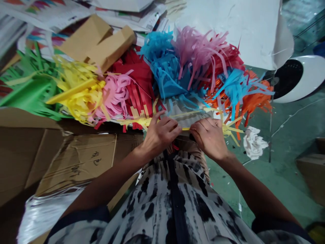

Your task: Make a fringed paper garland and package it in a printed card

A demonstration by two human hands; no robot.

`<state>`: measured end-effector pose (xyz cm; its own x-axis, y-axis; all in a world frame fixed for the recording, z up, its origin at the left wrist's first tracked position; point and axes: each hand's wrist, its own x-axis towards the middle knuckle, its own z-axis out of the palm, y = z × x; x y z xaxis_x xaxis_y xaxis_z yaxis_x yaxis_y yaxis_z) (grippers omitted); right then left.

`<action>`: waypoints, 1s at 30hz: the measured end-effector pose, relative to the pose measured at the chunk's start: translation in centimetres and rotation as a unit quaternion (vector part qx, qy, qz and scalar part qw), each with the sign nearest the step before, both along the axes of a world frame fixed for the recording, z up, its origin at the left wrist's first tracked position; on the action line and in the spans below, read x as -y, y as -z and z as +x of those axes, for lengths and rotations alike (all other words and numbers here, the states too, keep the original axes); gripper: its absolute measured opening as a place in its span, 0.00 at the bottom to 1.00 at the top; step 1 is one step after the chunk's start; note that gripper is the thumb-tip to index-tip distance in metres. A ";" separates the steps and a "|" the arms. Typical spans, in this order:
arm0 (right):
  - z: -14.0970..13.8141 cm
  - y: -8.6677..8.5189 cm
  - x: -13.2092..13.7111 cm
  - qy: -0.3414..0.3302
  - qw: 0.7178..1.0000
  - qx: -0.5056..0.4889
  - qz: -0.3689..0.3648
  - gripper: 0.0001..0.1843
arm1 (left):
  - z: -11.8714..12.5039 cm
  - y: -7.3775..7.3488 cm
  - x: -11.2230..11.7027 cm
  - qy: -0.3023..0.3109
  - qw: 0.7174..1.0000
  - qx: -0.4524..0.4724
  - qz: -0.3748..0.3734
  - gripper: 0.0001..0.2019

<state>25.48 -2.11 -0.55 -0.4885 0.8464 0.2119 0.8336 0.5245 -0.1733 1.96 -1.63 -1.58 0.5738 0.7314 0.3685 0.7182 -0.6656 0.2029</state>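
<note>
A pale yellow fringed tissue paper strip lies along the table's near edge, close to my body. My left hand is closed on it left of the middle, fingers curled over the paper. On the same strip, my right hand presses with bent fingers a short way to the right. Cut yellow fringe sticks out beyond both hands. My palms hide part of the paper. Just past my fingers lie a blue fringed tissue bundle, a red one and a pink one.
Yellow fringe and green fringe pile at left, with orange fringe at right. Folded brown paper lies behind. An open cardboard box stands below left; crumpled white paper and a black-and-white round object are at right.
</note>
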 end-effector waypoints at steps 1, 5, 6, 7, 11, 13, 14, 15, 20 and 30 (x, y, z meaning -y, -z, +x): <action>0.1 0.0 0.1 0.011 1.000 0.003 -0.002 0.13 | -0.1 0.3 0.1 -0.006 1.000 0.011 0.003 0.07; 0.6 -0.2 0.2 0.033 0.999 0.027 -0.020 0.15 | -1.1 0.9 0.3 -0.032 0.998 0.049 0.009 0.06; 0.7 -0.4 0.0 0.029 0.999 0.031 -0.029 0.15 | -1.4 0.8 0.3 -0.037 0.998 0.052 0.003 0.06; 0.8 -0.6 -0.2 0.023 0.998 0.032 -0.042 0.15 | -1.7 0.7 0.3 -0.041 0.998 0.053 -0.009 0.06; 1.1 -1.6 -1.4 -0.014 0.995 0.032 -0.096 0.15 | -2.2 -0.5 0.2 -0.070 0.992 0.070 -0.080 0.06; 1.0 -1.9 -1.9 -0.026 0.993 0.042 -0.108 0.15 | -2.1 -1.1 0.1 -0.093 0.986 0.084 -0.110 0.05; 1.0 -2.1 -2.2 -0.029 0.992 0.050 -0.109 0.14 | -2.0 -1.3 0.0 -0.103 0.983 0.088 -0.125 0.05; 0.9 -2.2 -2.3 -0.029 0.992 0.058 -0.109 0.14 | -1.8 -1.5 -0.1 -0.111 0.980 0.090 -0.139 0.05; 0.6 -2.4 -2.6 -0.024 0.992 0.069 -0.104 0.13 | -1.1 -1.9 -0.7 -0.126 0.972 0.094 -0.173 0.04; 1.7 -0.1 -1.0 0.039 0.999 -0.012 -0.031 0.09 | -0.8 -1.1 0.7 -0.025 0.998 0.036 -0.046 0.19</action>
<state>27.21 -1.10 -0.45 -0.4158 0.8936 0.1688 0.8667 0.4456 -0.2243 1.11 -2.33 -0.48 0.5094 0.7916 0.3374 0.7320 -0.6048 0.3137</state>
